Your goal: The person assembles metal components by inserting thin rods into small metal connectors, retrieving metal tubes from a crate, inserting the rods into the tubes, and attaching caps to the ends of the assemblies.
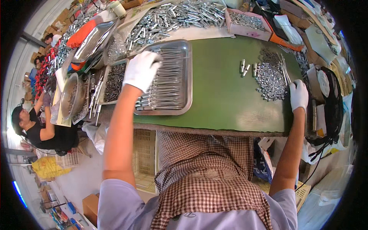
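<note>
Two white-gloved hands work at one green tabletop (226, 96). The left hand (142, 71) is above the upper left part of the one metal tray (188, 76), its fingers bent; whether they pinch anything cannot be told. The tray lies on the left part of the tabletop and holds a column of slim rods (168, 82) laid crosswise, well over a dozen, too tightly packed to count exactly.

The right hand (299, 94) is at the tabletop's right edge, fingers together and pointing away from the body, just beside the lower ends of a few thin pins (285, 71); it is unclear whether it grips one. Left of the pins are one pile of small silver parts (270, 81) and, above it, one dark pile (270, 56), both uncountable. Three short cylinders (246, 70) lie apart, left of the silver parts.

Beyond are one large metal heap (178, 17) and one pink box (249, 32) of small pieces. One bowl (66, 96) stands at left, near one co-worker (59, 134).
</note>
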`<state>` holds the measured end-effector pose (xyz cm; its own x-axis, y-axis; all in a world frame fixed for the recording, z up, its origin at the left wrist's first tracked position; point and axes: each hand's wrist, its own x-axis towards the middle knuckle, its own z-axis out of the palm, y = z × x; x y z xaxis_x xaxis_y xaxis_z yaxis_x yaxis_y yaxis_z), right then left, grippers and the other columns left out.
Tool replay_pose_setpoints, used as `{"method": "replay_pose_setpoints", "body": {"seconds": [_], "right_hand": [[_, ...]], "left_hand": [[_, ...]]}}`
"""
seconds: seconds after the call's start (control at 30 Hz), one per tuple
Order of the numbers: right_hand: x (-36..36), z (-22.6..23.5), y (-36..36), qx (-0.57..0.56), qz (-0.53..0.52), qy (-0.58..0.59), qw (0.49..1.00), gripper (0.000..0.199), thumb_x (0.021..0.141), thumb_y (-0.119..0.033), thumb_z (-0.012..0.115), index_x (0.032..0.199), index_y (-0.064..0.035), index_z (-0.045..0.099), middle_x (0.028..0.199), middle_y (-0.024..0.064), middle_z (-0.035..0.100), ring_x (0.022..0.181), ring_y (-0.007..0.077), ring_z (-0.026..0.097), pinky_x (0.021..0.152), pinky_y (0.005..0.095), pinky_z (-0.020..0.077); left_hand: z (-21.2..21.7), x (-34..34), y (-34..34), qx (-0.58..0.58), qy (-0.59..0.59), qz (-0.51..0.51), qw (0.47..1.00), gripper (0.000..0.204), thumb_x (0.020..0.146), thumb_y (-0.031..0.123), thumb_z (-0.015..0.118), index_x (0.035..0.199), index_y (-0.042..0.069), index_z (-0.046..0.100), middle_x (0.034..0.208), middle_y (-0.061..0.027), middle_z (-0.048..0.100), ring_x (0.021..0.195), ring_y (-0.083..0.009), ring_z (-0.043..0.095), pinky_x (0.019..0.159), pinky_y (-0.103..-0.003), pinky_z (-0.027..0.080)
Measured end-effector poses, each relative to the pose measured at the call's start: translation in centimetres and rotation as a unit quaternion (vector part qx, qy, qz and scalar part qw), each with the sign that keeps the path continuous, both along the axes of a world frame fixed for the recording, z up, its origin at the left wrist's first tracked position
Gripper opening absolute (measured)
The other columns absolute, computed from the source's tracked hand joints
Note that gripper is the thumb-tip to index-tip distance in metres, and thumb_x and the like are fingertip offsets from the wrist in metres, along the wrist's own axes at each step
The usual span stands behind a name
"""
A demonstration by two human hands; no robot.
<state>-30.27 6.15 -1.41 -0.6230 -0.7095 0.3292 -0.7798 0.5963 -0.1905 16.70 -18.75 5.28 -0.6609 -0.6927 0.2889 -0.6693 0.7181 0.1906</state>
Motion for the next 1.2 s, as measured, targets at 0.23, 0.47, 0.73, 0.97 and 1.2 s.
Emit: {"method": "replay_pose_setpoints", "body": {"seconds": [0.23, 0.47, 0.73, 0.97, 1.2], "right_hand": [[2.5, 2.4, 1.7, -0.156, -0.048, -0.076, 0.984, 0.018, 0.092, -0.019, 0.052, 0.099, -0.0037, 0.058, 0.094, 0.0168, 0.066, 0.091, 0.0331, 0.065, 0.080, 0.0397, 0.0481], [9.2, 7.7, 4.4, -0.061, 0.153, -0.160, 0.973, 0.015, 0.077, -0.005, 0.059, 0.091, -0.0026, 0.061, 0.083, 0.0115, 0.063, 0.076, 0.0196, 0.062, 0.075, 0.0304, 0.0490], [14.8, 3.8, 3.2, -0.132, 0.240, -0.048, 0.961, 0.012, 0.075, -0.016, 0.072, 0.084, -0.0081, 0.071, 0.082, 0.0114, 0.062, 0.081, 0.0306, 0.060, 0.074, 0.0389, 0.0479], [17.0, 3.1, 3.8, -0.095, 0.256, -0.147, 0.951, 0.018, 0.079, -0.009, 0.066, 0.097, -0.0096, 0.070, 0.081, 0.0121, 0.060, 0.078, 0.0319, 0.058, 0.071, 0.0416, 0.0460], [15.8, 1.6, 5.2, -0.083, 0.245, -0.072, 0.963, 0.016, 0.077, -0.002, 0.062, 0.091, -0.0084, 0.062, 0.089, 0.0117, 0.061, 0.088, 0.0341, 0.056, 0.078, 0.0421, 0.0453]], "left_hand": [[0.2, 4.2, 0.4, 0.110, -0.073, -0.012, 0.991, 0.019, 0.085, 0.021, 0.061, 0.097, 0.007, 0.067, 0.097, -0.0114, 0.064, 0.094, -0.0273, 0.061, 0.086, -0.037, 0.047], [1.0, 1.4, 1.8, -0.007, -0.163, -0.031, 0.986, 0.014, 0.086, 0.017, 0.059, 0.096, 0.014, 0.068, 0.095, -0.0077, 0.064, 0.093, -0.0292, 0.061, 0.083, -0.039, 0.049], [-0.9, -16.8, 6.9, -0.019, -0.012, -0.143, 0.990, 0.019, 0.088, 0.026, 0.056, 0.096, 0.012, 0.066, 0.096, -0.0119, 0.064, 0.090, -0.0313, 0.062, 0.081, -0.042, 0.050], [-4.0, -23.3, 5.3, 0.158, 0.002, 0.014, 0.987, 0.023, 0.084, 0.027, 0.058, 0.098, 0.011, 0.066, 0.104, -0.0189, 0.065, 0.098, -0.0361, 0.064, 0.085, -0.045, 0.051], [-1.8, -20.7, 9.9, 0.044, 0.022, -0.099, 0.994, 0.020, 0.082, 0.018, 0.059, 0.100, 0.010, 0.062, 0.095, -0.0151, 0.066, 0.090, -0.0336, 0.063, 0.081, -0.044, 0.050]]}}
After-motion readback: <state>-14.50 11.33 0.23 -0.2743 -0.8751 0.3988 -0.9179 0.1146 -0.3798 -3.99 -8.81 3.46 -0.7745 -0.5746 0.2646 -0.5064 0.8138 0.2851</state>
